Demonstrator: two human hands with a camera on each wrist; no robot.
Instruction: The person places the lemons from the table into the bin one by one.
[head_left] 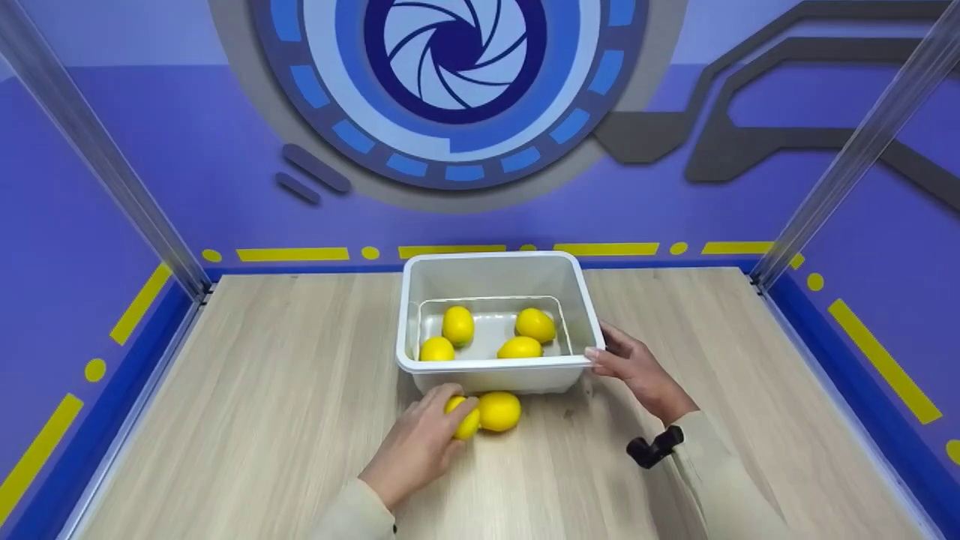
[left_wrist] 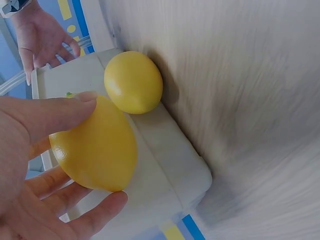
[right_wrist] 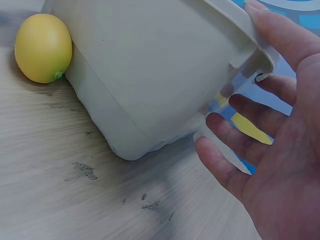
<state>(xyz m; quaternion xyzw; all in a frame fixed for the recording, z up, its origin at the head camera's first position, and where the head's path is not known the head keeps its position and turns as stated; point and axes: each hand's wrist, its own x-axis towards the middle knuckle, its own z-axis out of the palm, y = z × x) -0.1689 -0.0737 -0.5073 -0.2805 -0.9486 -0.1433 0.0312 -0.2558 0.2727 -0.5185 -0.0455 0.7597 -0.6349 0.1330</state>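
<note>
My left hand grips a yellow lemon, thumb on one side and fingers on the other, just in front of a white plastic bin. Right beside it, a second lemon sits on the table at the foot of the bin's front wall. My right hand holds the bin's rim at its front right corner. There the thumb lies over the rim, with the index finger under it and the other fingers spread below, as the right wrist view shows. Several lemons lie inside the bin.
The bin stands on a pale wooden table, near the blue back wall. Printed side walls with clear corner posts enclose the table left and right. A black device is strapped to the right wrist.
</note>
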